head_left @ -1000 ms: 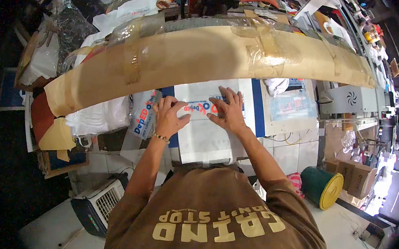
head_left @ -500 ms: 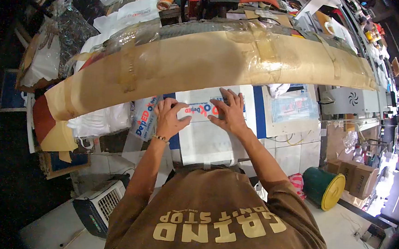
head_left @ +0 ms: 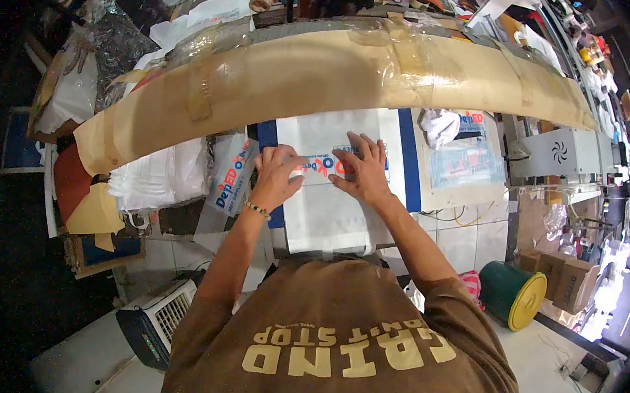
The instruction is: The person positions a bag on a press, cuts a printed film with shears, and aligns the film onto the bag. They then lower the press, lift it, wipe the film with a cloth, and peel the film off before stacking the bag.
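White sheet (head_left: 331, 223) lies nearest me, flat on the blue board (head_left: 411, 163), prob. for firm backing. My L hand (head_left: 278, 179) & R hand (head_left: 366, 172) flank its print, fingers spread, prob. steadying 2 sides; can't tell if pinching. Cardboard strip (head_left: 294, 82) arches beyond.

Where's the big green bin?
In the head view, the green bin is low on the person's right side, next to a brown cardboard box.

In the head view, I see both hands, left (head_left: 276, 175) and right (head_left: 364, 171), upon a white sheet (head_left: 328, 223) with red and blue print. Beyond them, a long brown cardboard strip (head_left: 301, 79) is curving across, bearing tape.
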`<act>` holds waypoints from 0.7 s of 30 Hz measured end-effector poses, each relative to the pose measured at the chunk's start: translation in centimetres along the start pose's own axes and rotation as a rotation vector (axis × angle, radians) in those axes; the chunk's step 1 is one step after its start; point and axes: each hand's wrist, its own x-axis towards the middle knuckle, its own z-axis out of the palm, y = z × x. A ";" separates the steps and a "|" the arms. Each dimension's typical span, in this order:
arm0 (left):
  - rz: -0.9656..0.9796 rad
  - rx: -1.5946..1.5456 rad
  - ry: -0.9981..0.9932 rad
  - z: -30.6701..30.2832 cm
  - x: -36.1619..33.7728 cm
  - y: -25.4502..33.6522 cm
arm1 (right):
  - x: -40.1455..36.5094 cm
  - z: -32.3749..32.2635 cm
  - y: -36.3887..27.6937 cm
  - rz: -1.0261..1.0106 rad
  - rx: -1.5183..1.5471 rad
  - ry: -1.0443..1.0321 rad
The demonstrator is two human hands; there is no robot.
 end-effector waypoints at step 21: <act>0.146 0.133 -0.026 1.8 1.1 3.3 | -0.1 0.5 0.4 -0.004 -0.006 0.013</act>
